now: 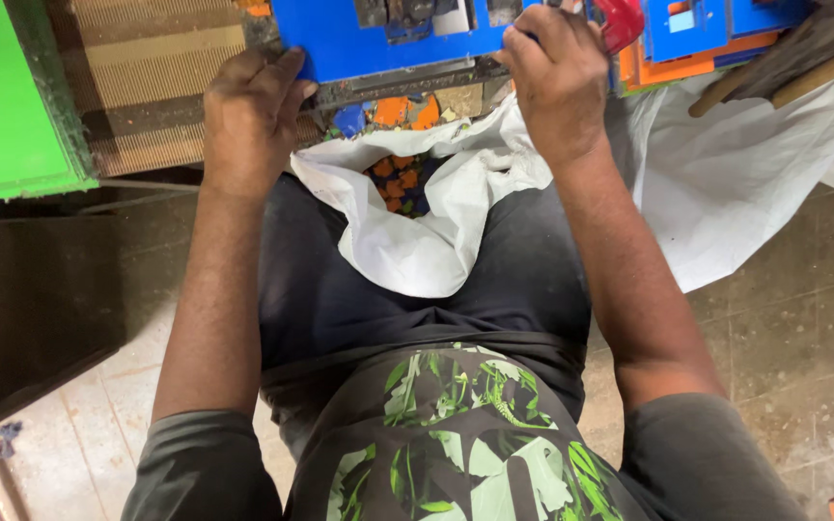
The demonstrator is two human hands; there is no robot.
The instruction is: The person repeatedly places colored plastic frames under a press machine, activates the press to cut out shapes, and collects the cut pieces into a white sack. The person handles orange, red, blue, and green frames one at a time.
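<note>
Left hand (pixel 251 116): fingers curled over blue sheet's (pixel 359 43) left edge.
Right hand (pixel 557 72): fingers clamped on its right edge.
White sack (pixel 436 222): below sheet, holding orange and blue scraps (pixel 400 181).

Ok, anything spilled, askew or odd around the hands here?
Nothing spilled. Both hands, left hand and right hand, grip a blue sheet with cut-out holes. Orange and blue scraps lie gathered inside the white sack below. The stack of coloured sheets at right sits unevenly.
</note>
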